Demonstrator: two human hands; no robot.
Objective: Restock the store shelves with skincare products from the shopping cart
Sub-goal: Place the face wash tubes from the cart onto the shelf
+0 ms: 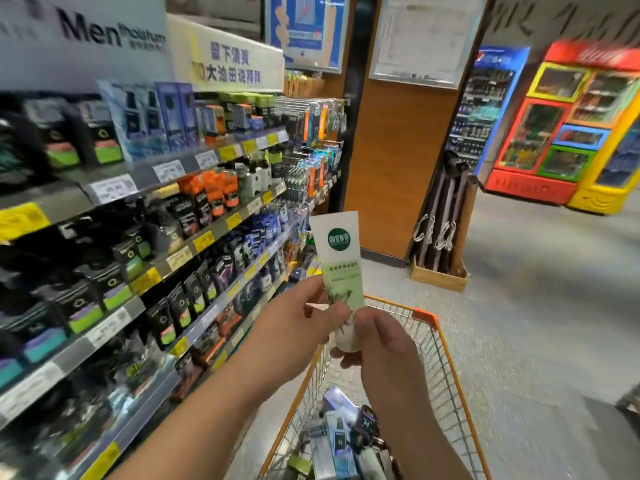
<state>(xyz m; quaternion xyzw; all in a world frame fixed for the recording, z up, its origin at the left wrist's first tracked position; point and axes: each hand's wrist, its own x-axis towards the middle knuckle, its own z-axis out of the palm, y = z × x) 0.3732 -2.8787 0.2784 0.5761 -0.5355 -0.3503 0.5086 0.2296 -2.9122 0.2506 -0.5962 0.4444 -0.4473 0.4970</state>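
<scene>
Both hands' grip (341, 323) pinches tube (341, 258) above cart (424, 315), aisle open rightward.

Bright, even indoor store light with soft, faint shadows. Motion blur smears the shelves (145, 209) on the left and the colourful vending cabinets (568, 133) at far right; their labels are mostly unreadable. The white and green tube (341, 258) at centre is the sharpest thing, its round logo fairly crisp. Wide-angle distortion bends and stretches lines near the edges. The floor (540, 306) shows a pale, diffuse sheen.
</scene>
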